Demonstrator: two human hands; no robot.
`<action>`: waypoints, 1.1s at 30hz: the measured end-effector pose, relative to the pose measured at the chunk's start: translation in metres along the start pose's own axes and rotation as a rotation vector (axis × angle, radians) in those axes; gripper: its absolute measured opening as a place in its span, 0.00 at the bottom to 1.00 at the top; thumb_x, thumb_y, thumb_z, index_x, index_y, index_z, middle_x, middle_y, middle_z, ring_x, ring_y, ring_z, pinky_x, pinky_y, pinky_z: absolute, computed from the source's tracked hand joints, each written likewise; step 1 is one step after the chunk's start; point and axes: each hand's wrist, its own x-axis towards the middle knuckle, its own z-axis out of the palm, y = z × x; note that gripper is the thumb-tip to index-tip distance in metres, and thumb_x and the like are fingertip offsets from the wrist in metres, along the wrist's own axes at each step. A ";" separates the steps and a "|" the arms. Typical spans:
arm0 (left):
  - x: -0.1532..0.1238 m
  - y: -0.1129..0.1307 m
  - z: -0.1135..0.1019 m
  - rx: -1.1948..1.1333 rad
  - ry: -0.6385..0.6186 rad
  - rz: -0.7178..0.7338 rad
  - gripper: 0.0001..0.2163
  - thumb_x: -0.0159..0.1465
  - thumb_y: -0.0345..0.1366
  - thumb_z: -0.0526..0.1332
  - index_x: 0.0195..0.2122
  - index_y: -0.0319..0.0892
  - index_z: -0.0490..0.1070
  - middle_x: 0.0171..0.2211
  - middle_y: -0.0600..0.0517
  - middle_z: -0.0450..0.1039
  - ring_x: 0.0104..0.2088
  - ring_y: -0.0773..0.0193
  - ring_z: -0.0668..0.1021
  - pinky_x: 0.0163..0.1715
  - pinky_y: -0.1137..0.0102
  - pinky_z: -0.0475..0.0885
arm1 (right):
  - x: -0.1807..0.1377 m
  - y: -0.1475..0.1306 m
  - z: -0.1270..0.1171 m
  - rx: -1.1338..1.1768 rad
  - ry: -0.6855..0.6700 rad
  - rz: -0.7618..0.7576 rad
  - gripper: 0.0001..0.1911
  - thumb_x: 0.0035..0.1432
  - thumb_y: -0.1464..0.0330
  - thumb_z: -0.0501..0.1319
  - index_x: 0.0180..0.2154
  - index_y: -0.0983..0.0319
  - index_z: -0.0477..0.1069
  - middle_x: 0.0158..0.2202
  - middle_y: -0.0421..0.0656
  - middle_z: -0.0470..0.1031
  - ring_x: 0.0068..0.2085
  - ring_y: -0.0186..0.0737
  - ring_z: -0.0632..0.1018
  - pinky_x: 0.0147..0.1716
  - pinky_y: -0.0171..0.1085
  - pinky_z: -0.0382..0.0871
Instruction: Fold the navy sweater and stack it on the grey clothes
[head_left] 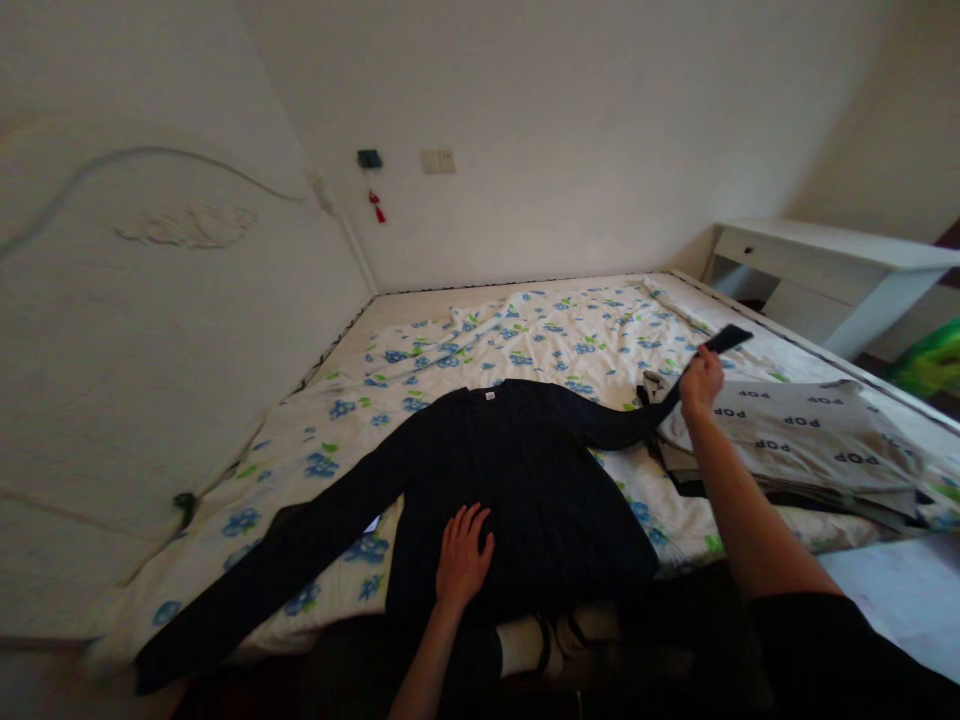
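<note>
Head view looks down on a bed (570,310) that fills most of a small room with plain pale walls; the bed is covered by one white sheet (525,330) printed with blue flowers and green leaves, and the sheet is a little wrinkled at the far side. On the person's left stands one pale headboard (150,350) with a carved ornament, and on the far wall I count one double switch plate (437,161), one small dark box (369,158) and one red tassel (376,206) hanging under it. At the right side, beyond the bed, there is one white table (825,262). One dark long-sleeved garment (525,470) lies flat on the sheet near the front edge of the bed, its collar pointing to the far wall and one sleeve (247,575) stretched out toward the headboard. The left hand (463,555) rests open and flat on the body of the garment, fingers spread, gripping nothing. The right hand (701,382) is closed around the other sleeve near its cuff (726,340) and holds it lifted above the sheet, so the cuff sticks out past the fist. Just beside this hand lies one stack of folded grey clothes (810,440), the top piece printed with the word POP many times.
</note>
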 end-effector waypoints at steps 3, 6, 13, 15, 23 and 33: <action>-0.003 0.001 -0.001 -0.001 0.000 -0.003 0.23 0.76 0.39 0.57 0.70 0.49 0.75 0.73 0.48 0.73 0.76 0.47 0.69 0.77 0.44 0.63 | -0.078 -0.076 0.097 0.084 -0.277 -0.181 0.31 0.72 0.65 0.54 0.72 0.64 0.71 0.77 0.52 0.64 0.79 0.52 0.62 0.80 0.60 0.49; -0.005 0.000 -0.001 -0.005 0.015 0.003 0.22 0.76 0.38 0.58 0.70 0.49 0.75 0.72 0.48 0.74 0.75 0.48 0.70 0.76 0.45 0.64 | -0.201 -0.118 0.159 0.128 -0.771 -0.416 0.33 0.73 0.68 0.56 0.76 0.64 0.67 0.81 0.49 0.58 0.80 0.47 0.60 0.81 0.52 0.51; -0.006 0.000 0.000 -0.022 0.011 0.002 0.22 0.75 0.38 0.59 0.69 0.50 0.76 0.72 0.47 0.74 0.75 0.47 0.70 0.76 0.44 0.64 | -0.363 -0.028 0.119 -0.237 -1.325 -0.576 0.24 0.67 0.74 0.64 0.61 0.51 0.84 0.72 0.39 0.75 0.77 0.53 0.67 0.78 0.53 0.60; -0.005 0.000 0.000 -0.029 0.009 0.000 0.23 0.75 0.38 0.59 0.69 0.49 0.76 0.72 0.47 0.74 0.75 0.47 0.70 0.76 0.44 0.64 | -0.352 0.019 0.088 -0.378 -1.242 -0.506 0.24 0.66 0.73 0.65 0.59 0.53 0.85 0.73 0.42 0.74 0.78 0.57 0.66 0.78 0.55 0.61; 0.019 -0.006 -0.012 -0.052 -0.011 -0.037 0.17 0.74 0.38 0.59 0.60 0.51 0.81 0.65 0.48 0.80 0.65 0.48 0.77 0.65 0.48 0.73 | -0.266 0.107 0.023 -0.588 -0.857 -0.337 0.28 0.70 0.68 0.60 0.68 0.57 0.78 0.77 0.51 0.65 0.74 0.60 0.68 0.75 0.59 0.63; 0.024 0.003 -0.022 0.000 0.030 -0.021 0.17 0.75 0.34 0.56 0.58 0.50 0.81 0.60 0.46 0.81 0.62 0.49 0.77 0.60 0.51 0.74 | -0.240 0.100 0.067 -0.712 -0.976 -0.403 0.33 0.68 0.73 0.58 0.72 0.55 0.72 0.84 0.43 0.51 0.79 0.62 0.59 0.73 0.59 0.62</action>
